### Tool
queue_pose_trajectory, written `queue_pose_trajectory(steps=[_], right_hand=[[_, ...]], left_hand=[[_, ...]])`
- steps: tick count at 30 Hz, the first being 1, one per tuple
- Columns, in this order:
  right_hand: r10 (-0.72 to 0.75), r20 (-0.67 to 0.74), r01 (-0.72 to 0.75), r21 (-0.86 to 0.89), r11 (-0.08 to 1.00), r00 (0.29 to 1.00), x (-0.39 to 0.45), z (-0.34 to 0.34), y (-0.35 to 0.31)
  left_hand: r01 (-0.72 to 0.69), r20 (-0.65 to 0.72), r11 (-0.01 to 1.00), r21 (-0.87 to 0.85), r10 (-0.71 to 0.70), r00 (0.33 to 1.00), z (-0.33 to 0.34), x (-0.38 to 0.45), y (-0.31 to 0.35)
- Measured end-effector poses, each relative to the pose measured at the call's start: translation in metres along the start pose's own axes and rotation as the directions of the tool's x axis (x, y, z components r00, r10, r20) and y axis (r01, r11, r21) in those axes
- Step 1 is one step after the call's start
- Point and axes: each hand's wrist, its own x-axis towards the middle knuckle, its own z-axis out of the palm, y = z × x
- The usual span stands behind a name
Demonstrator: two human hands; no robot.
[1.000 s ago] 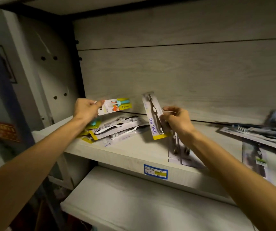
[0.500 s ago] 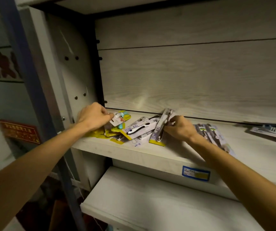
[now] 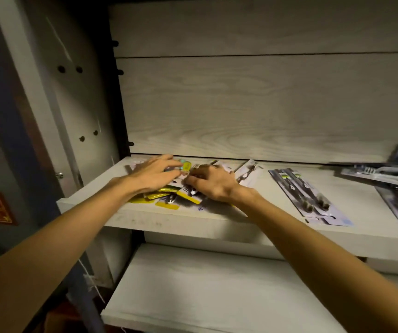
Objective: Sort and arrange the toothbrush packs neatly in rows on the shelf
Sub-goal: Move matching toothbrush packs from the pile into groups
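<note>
Both hands are laid on a jumbled pile of toothbrush packs [image 3: 166, 198] at the shelf's [image 3: 217, 219] left end: left hand [image 3: 154, 175] flat, right hand [image 3: 211, 185] curled, its grip unclear. Edges should be squared before rows are formed.

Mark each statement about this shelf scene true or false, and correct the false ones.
1. Both hands are on the pile of yellow-edged toothbrush packs. True.
2. The left hand hangs below the shelf. False: it rests on the pile.
3. A twin pack lies flat to the right of the right hand. True.
4. The twin pack stands upright against the back panel. False: it lies flat.
</note>
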Motion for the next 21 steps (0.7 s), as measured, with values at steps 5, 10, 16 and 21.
queue_pose_trajectory(steps=[5,10,16,21], right_hand=[[-0.023,0.030,0.024,-0.022,0.999,0.999,-0.004,-0.005,0.023],[0.009,0.019,-0.009,0.010,1.000,1.000,-0.010,-0.012,0.037],[0.007,-0.053,-0.010,-0.059,0.998,0.999,-0.006,-0.017,0.015],[-0.086,0.126,0.108,-0.181,0.978,0.988,0.000,-0.001,-0.014]], left_hand=[[-0.053,0.001,0.998,-0.022,0.053,0.999,-0.002,0.002,-0.011],[-0.071,-0.030,0.997,-0.030,0.070,0.997,0.000,-0.006,-0.016],[-0.096,-0.103,0.995,0.002,0.096,0.990,0.002,-0.011,-0.018],[-0.089,-0.153,0.996,0.019,0.091,0.984,0.000,-0.017,-0.022]])
